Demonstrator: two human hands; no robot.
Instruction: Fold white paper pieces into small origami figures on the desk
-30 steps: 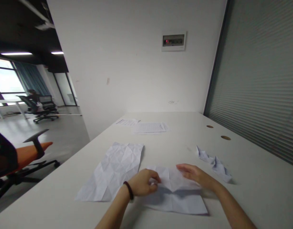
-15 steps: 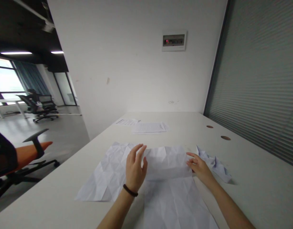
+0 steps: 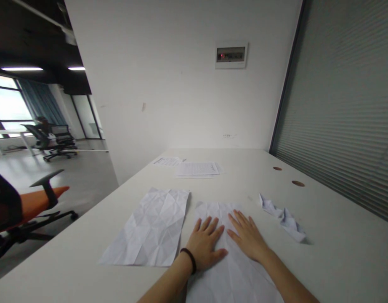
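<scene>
A creased white sheet of paper [image 3: 235,269] lies in front of me, its near end cut off by the bottom of the view. My left hand [image 3: 207,244] rests flat on its left part, fingers spread, with a dark band on the wrist. On the sheet's right part lies my right hand [image 3: 247,235], palm down and fingers stretched out. Neither hand grips anything. Left of the hands is a second crumpled sheet [image 3: 156,227], spread out and full of fold lines. A folded, zigzag strip of paper [image 3: 283,216] sits to the right, apart from my right hand.
Printed sheets [image 3: 198,168] lie further back on the white table [image 3: 244,181], with another printed page [image 3: 167,161] to their left. Two round holes [image 3: 298,183] are near the table's right side. An orange office chair [image 3: 39,202] stands on the left.
Both hands have come down and closer together, from raised at the sheet's far part to flat on it. The sheet's far part now lies lower and flatter, uncovering the left sheet's right edge.
</scene>
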